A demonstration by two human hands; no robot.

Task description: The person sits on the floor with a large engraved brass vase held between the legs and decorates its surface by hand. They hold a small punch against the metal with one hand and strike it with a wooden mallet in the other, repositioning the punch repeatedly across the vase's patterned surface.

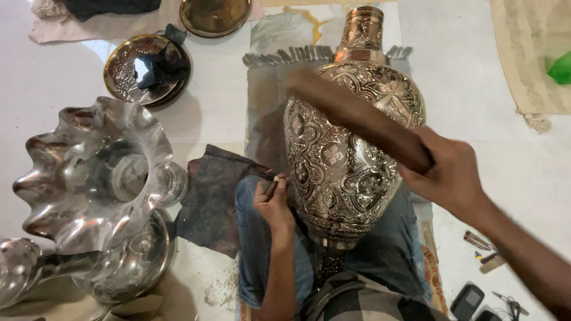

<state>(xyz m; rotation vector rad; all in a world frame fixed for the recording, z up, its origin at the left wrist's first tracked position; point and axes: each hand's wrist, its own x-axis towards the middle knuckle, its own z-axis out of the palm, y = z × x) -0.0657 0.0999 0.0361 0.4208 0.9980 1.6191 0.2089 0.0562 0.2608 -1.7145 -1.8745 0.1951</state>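
A large engraved metal vase (348, 137) lies on its side across my lap, its neck pointing away from me. My right hand (449, 175) grips a long dark wooden mallet (357, 116), blurred by motion and raised over the vase's belly. Against the vase's left flank, my left hand (275, 202) pinches a small chisel (272, 184), its tip on the embossed pattern.
A big shiny scalloped metal bowl (95, 169) stands at left over other polished pieces. Two round engraved plates (148, 68) (215, 15) lie at the back. A dark cloth (211, 202) and grey mat (267, 107) are under the vase. Small tools (482, 246) and phones (467, 300) lie at right.
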